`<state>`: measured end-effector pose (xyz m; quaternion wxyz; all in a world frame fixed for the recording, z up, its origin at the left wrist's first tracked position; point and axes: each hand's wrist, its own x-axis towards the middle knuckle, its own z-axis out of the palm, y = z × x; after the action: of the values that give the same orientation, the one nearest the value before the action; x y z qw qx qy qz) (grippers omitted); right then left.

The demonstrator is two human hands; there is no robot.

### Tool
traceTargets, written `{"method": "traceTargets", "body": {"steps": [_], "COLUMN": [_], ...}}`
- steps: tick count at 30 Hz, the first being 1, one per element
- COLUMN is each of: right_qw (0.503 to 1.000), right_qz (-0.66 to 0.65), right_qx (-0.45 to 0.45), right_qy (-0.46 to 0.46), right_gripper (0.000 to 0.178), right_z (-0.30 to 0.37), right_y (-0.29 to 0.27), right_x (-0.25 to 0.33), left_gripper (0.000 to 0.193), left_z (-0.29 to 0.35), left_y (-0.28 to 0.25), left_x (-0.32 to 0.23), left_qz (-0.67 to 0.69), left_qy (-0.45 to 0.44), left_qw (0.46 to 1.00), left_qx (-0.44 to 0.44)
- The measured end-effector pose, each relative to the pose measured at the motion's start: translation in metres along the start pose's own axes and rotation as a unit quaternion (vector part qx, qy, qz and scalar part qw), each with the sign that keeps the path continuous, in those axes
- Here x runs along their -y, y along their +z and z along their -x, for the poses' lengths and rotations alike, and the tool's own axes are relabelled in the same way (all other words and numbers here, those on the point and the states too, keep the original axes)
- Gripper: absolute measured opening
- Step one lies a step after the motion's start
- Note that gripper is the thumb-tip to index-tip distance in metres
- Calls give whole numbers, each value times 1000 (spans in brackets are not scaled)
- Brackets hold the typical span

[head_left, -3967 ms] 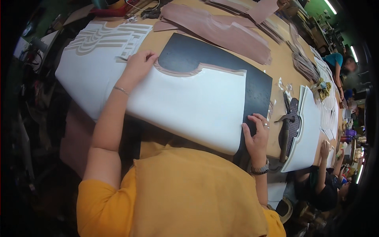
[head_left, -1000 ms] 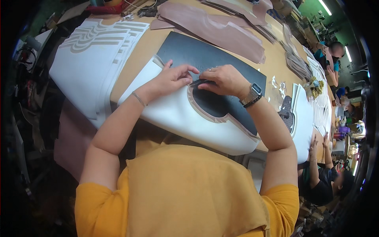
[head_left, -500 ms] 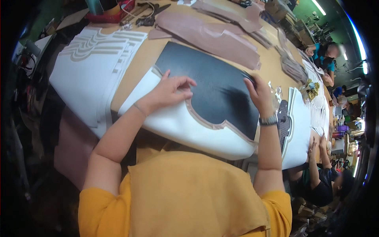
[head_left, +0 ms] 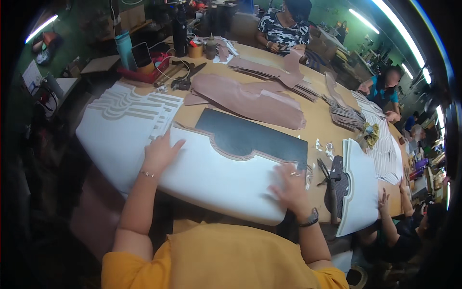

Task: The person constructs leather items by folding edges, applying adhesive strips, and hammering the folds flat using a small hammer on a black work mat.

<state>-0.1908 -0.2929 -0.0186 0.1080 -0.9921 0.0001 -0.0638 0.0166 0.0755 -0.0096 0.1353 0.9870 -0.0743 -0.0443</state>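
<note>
A white sheet panel [head_left: 226, 180] with a curved, pinkish-brown-edged cutout lies in front of me, partly over a black board [head_left: 260, 132]. Its near side hangs over the table's front edge. My left hand [head_left: 162, 150] rests open at the panel's left end, thumb and fingers apart. On the right part of the panel, my right hand [head_left: 291, 189] is spread and slightly blurred, near the black board's lower right corner. Neither hand has anything gripped. To the left, beside my left hand, lies a fanned stack of white panels [head_left: 113, 132] with grey-beige curved strips.
Pinkish-brown leather pieces [head_left: 248, 98] lie beyond the board. Right of it are dark hand tools [head_left: 327, 173] and another stack of white panels [head_left: 358, 188]. A red tray [head_left: 144, 74] and a teal bottle [head_left: 125, 52] stand far left. Co-workers [head_left: 285, 29] sit around the table.
The view has tilted up. The white panel now covers more of the black board. My left hand has moved to its left end; my right hand has left the board's edge for the panel.
</note>
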Motion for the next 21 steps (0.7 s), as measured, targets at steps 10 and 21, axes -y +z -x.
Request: {"method": "traceTargets", "body": {"steps": [10, 21], "right_qw": [996, 960], "right_qz": [-89, -198], "right_qx": [-10, -195], "right_qy": [28, -14], "right_gripper": [63, 33], "right_z": [-43, -52], "right_y": [11, 36], "right_x": [17, -40], "left_gripper": [80, 48], "left_z": [18, 42], "left_y": [42, -16], "left_x": [54, 70], "left_qz": [136, 497], "left_qy": [-4, 22], "left_qw": [986, 864], "left_qx": [-94, -72]}}
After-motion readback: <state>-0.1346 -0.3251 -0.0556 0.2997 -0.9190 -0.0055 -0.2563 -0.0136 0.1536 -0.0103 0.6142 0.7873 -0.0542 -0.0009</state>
